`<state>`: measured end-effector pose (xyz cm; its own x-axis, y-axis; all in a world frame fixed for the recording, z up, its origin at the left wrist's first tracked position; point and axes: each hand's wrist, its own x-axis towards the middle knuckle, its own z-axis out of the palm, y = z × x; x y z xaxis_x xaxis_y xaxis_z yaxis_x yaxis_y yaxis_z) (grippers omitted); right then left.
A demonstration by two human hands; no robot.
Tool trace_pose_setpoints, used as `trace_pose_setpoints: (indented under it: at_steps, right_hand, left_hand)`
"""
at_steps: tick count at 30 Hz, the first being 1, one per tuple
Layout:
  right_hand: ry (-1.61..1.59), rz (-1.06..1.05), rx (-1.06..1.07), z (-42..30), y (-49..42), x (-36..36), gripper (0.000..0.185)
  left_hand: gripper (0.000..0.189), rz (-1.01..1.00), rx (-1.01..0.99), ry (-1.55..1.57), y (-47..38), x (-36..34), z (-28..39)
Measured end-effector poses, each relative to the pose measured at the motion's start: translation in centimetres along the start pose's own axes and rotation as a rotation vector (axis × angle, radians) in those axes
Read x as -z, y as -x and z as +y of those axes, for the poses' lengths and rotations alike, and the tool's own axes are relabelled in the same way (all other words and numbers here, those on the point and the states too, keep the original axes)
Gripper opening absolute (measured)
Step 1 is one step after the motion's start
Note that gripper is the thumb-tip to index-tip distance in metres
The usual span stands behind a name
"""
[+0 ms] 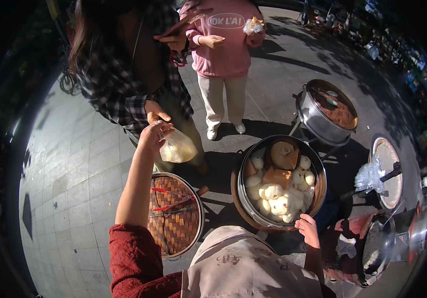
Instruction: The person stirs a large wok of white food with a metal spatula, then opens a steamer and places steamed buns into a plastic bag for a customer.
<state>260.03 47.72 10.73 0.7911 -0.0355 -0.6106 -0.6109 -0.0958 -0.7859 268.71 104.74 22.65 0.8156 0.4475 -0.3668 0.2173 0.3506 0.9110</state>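
Observation:
My left hand [154, 137] is stretched forward at the neck of a translucent plastic bag [178, 147] with pale food inside. A person in a plaid shirt has a hand just beyond it, close to the bag's top; whether that hand also grips the bag cannot be told. My right hand [307, 228] is at the near right rim of a round metal steamer [324, 193], fingers bent; its grip is unclear. White steamed buns [279, 205], a larger brownish round bun [284, 154] and brown wrapping pieces fill the steamer. Red-handled tongs [172, 203] lie on a woven bamboo lid [172, 227] at the left.
The plaid-shirted person [135, 85] also holds a phone-like object. Another person in a pink sweatshirt [222, 48] holds bagged food. A metal pan of reddish-brown food [334, 110], clear plastic bags [370, 177] and a red drum-like stove [342, 249] stand at the right.

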Motion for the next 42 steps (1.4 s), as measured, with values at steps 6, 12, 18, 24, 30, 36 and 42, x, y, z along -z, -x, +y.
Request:
trace_pose_setpoints:
  at_steps: [6,12,18,24,30,36,42]
  right_hand:
    - [0.021,-0.009,-0.026,0.6,0.1,-0.8,0.041]
    - [0.042,-0.045,-0.092,3.3,-0.3,-0.5,0.035]
    - [0.188,-0.174,-0.185,5.4,-1.0,-1.3,0.031]
    - [0.216,-0.234,-0.175,7.9,-1.8,0.5,0.033]
    - [0.347,-0.066,-0.254,9.6,0.6,4.0,0.028]
    - [0.392,0.041,-0.279,10.1,2.1,4.9,0.024]
    - [0.304,-0.392,-0.455,5.9,3.3,1.0,0.031]
  left_hand:
    - [0.036,0.130,-0.222,-0.067,-1.3,2.9,-0.8]
    - [0.045,0.249,-0.520,-0.179,1.0,6.1,-2.7]
    - [0.020,0.464,-0.049,-0.705,3.0,22.9,-25.8]
    - [0.024,0.392,-0.110,-0.978,10.2,37.0,-41.9]
    - [0.020,0.427,-0.216,-0.627,6.2,30.6,-44.1]
    - [0.020,0.688,0.093,-0.620,4.8,27.8,-42.6]
    - [0.020,0.772,0.263,-0.564,5.4,27.6,-41.9]
